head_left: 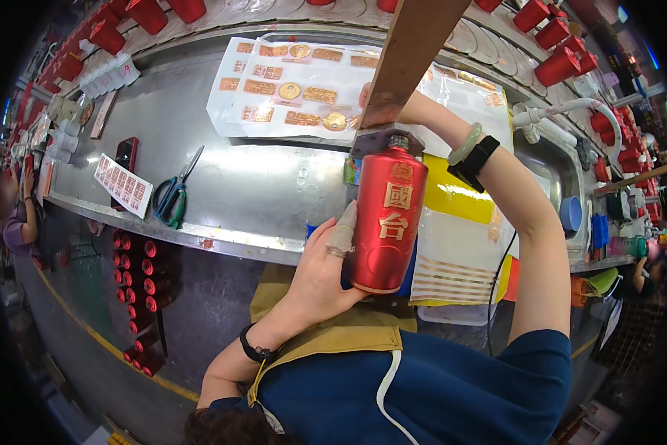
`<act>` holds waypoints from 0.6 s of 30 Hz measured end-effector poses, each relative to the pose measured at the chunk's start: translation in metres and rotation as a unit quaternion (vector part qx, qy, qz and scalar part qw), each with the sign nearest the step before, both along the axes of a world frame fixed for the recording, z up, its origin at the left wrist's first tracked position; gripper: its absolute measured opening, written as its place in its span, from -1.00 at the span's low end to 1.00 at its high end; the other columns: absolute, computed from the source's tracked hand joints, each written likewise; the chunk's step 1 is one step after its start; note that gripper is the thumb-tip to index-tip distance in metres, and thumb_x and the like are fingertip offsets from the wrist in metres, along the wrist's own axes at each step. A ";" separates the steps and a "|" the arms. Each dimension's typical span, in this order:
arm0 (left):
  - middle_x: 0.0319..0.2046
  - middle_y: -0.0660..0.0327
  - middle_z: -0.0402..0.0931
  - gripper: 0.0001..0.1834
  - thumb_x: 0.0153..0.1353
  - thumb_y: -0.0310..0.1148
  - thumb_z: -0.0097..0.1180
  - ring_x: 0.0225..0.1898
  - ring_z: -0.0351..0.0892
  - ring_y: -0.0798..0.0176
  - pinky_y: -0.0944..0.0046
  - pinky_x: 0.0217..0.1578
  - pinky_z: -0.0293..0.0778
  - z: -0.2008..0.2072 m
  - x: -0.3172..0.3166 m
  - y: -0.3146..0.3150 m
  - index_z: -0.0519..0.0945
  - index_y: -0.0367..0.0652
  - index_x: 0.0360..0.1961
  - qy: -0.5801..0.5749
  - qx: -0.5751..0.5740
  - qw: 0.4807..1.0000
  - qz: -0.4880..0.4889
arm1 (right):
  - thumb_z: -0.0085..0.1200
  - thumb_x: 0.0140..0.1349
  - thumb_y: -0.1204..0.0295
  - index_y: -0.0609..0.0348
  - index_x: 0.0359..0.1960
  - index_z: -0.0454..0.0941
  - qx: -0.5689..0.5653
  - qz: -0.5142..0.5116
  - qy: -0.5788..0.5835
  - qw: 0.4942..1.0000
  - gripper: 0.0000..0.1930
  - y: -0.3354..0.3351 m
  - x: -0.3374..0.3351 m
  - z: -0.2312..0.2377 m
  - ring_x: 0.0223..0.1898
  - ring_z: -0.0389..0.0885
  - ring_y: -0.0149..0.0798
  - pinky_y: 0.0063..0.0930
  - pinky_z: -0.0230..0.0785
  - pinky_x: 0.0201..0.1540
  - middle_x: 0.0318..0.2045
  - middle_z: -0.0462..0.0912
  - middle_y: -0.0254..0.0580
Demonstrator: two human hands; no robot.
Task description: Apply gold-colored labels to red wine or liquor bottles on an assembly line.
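Observation:
A glossy red bottle [390,222] with gold characters stands tilted slightly in front of me, its dark neck at the top. My left hand [324,268] grips its lower left side, with pale covers on the fingertips. My right hand [414,110] reaches past a wooden post [406,55] to a white sheet of gold stickers [274,111]. The post hides most of that hand; one fingertip shows at its left edge. A second sticker sheet [467,89] lies under my right forearm.
Scissors [174,194], a label sheet [123,185] and a phone [126,152] lie on the metal bench [230,185]. White cups [111,76] stand at the back left. Red bottles [556,67] line the conveyor behind. A yellow-edged sheet [460,274] hangs beside the bottle. Other people work at both sides.

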State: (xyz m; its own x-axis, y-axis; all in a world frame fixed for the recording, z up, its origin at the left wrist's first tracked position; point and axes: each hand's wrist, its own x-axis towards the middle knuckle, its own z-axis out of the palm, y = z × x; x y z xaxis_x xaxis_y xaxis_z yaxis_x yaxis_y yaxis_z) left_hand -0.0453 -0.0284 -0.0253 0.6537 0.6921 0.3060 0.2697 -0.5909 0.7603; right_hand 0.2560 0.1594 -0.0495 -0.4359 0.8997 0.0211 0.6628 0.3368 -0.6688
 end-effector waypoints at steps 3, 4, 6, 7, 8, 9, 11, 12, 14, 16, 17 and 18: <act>0.31 -0.21 0.39 0.09 -0.09 -0.21 0.58 0.22 0.48 -0.23 -0.13 0.37 0.29 0.003 0.002 0.000 0.26 -0.43 0.42 -0.005 -0.006 1.000 -0.002 | 0.42 0.13 0.27 0.08 -0.30 0.67 -0.084 0.021 0.109 0.990 -0.77 -0.001 -0.004 0.007 -0.23 0.58 -0.38 -0.42 0.47 -0.14 -0.40 0.64 -0.39; 0.31 -0.21 0.39 0.09 -0.09 -0.21 0.58 0.22 0.48 -0.23 -0.13 0.37 0.29 0.003 0.003 0.000 0.26 -0.43 0.42 -0.003 -0.005 1.000 -0.001 | 0.42 0.13 0.27 0.08 -0.30 0.67 -0.083 0.021 0.110 0.990 -0.77 0.000 -0.006 0.010 -0.23 0.58 -0.38 -0.42 0.47 -0.14 -0.40 0.64 -0.39; 0.30 -0.20 0.40 0.15 -0.09 -0.21 0.58 0.24 0.47 -0.23 -0.13 0.37 0.28 0.002 0.003 -0.001 0.20 -0.42 0.47 -0.012 -0.017 1.000 -0.003 | 0.45 0.10 0.22 0.11 -0.29 0.66 -0.149 0.005 0.010 0.989 -0.71 0.004 -0.013 0.018 -0.24 0.58 -0.39 -0.42 0.48 -0.17 -0.37 0.65 -0.33; 0.30 -0.20 0.40 0.15 -0.09 -0.21 0.58 0.24 0.47 -0.23 -0.13 0.37 0.28 0.001 0.002 0.000 0.20 -0.42 0.47 -0.010 -0.017 1.000 -0.001 | 0.48 0.03 0.11 0.14 -0.27 0.65 -0.152 -0.036 -0.051 0.986 -0.59 0.006 -0.021 0.021 -0.25 0.58 -0.35 -0.39 0.49 -0.19 -0.36 0.64 -0.27; 0.29 -0.20 0.41 0.17 -0.10 -0.22 0.59 0.23 0.47 -0.22 -0.13 0.37 0.28 -0.001 0.001 0.000 0.18 -0.42 0.48 -0.008 -0.010 1.000 -0.008 | 0.48 0.03 0.11 0.14 -0.27 0.65 -0.151 -0.036 -0.051 0.987 -0.59 0.006 -0.021 0.019 -0.25 0.58 -0.35 -0.39 0.49 -0.19 -0.36 0.64 -0.27; 0.28 -0.20 0.42 0.20 -0.10 -0.22 0.59 0.23 0.47 -0.22 -0.13 0.37 0.28 -0.002 0.001 0.000 0.16 -0.41 0.50 -0.005 -0.003 1.000 -0.015 | 0.49 -0.02 0.07 0.14 -0.25 0.65 -0.090 -0.031 -0.084 0.992 -0.54 0.007 -0.020 0.015 -0.26 0.59 -0.32 -0.38 0.50 -0.19 -0.36 0.64 -0.26; 0.27 -0.20 0.42 0.18 -0.10 -0.23 0.58 0.22 0.47 -0.22 -0.13 0.37 0.29 -0.001 0.001 0.000 0.17 -0.42 0.49 -0.005 -0.009 1.000 -0.010 | 0.50 -0.10 0.00 0.13 -0.20 0.63 -0.041 -0.020 -0.174 0.984 -0.44 0.012 -0.025 0.015 -0.27 0.60 -0.27 -0.32 0.51 -0.18 -0.34 0.64 -0.24; 0.26 -0.19 0.43 0.16 -0.10 -0.23 0.58 0.21 0.48 -0.23 -0.13 0.37 0.29 -0.001 0.001 -0.001 0.19 -0.42 0.48 -0.006 -0.016 1.000 -0.005 | 0.50 -0.10 0.00 0.13 -0.20 0.63 -0.041 -0.017 -0.172 0.984 -0.44 0.010 -0.029 0.020 -0.27 0.60 -0.27 -0.32 0.51 -0.18 -0.34 0.64 -0.24; 0.26 -0.20 0.43 0.13 -0.10 -0.24 0.58 0.20 0.49 -0.23 -0.14 0.37 0.29 -0.004 0.000 -0.001 0.22 -0.43 0.46 -0.001 -0.006 1.000 0.000 | 0.48 -0.09 0.01 0.12 -0.21 0.63 -0.029 -0.021 -0.166 0.986 -0.47 0.002 -0.037 0.042 -0.27 0.60 -0.27 -0.32 0.51 -0.18 -0.34 0.65 -0.23; 0.25 -0.20 0.44 0.11 -0.10 -0.24 0.58 0.19 0.49 -0.23 -0.14 0.37 0.29 -0.003 0.000 -0.002 0.25 -0.43 0.44 0.002 0.003 1.000 0.002 | 0.48 -0.05 0.05 0.11 -0.22 0.63 -0.013 -0.024 -0.211 0.977 -0.51 0.008 -0.035 0.034 -0.28 0.59 -0.26 -0.31 0.51 -0.19 -0.34 0.65 -0.24; 0.25 -0.21 0.44 0.08 -0.09 -0.24 0.57 0.20 0.49 -0.24 -0.15 0.37 0.29 0.001 0.003 -0.001 0.27 -0.44 0.41 -0.006 -0.005 1.000 -0.001 | 0.48 -0.04 0.07 0.11 -0.22 0.63 -0.033 -0.028 -0.165 0.985 -0.53 0.015 -0.016 0.018 -0.29 0.59 -0.25 -0.30 0.51 -0.19 -0.34 0.66 -0.23; 0.24 -0.22 0.44 0.05 -0.09 -0.24 0.57 0.20 0.49 -0.24 -0.15 0.37 0.29 0.003 0.003 -0.001 0.30 -0.44 0.39 -0.013 -0.013 1.000 0.004 | 0.49 -0.02 0.09 0.11 -0.22 0.63 -0.053 -0.024 -0.117 0.991 -0.55 0.018 -0.016 0.017 -0.30 0.59 -0.23 -0.29 0.52 -0.19 -0.33 0.66 -0.22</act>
State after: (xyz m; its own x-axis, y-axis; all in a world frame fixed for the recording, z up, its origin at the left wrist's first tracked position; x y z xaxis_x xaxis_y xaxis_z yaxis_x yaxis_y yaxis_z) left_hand -0.0422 -0.0296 -0.0226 0.6406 0.7050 0.3043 0.2535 -0.5683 0.7828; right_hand 0.2403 0.1771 -0.0322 -0.3751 0.9109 -0.1722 0.8174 0.2374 -0.5248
